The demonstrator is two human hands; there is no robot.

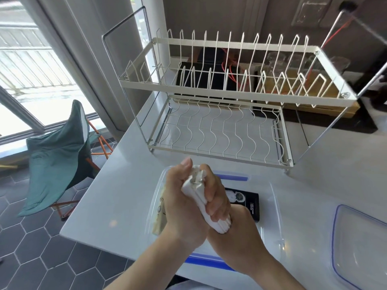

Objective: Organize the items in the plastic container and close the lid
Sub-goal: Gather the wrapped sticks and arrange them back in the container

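Both hands are holding a white bundle [201, 197] above the open plastic container [276, 208]: the left hand [182, 206] is wrapping its grip round it, the right hand [217, 197] is curling fingers over it. The lid [360, 243] is lying right, near the counter [129, 185] edge; the dish rack [219, 114] is standing behind.

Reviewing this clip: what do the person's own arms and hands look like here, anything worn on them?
Both forearms are bare as far as the frame shows: no sleeves, gloves, watch or bracelet. No rings are visible on the left hand or the right hand, and the nails look short and unpainted. A pale bit of clothing shows at the bottom edge, below the arms.
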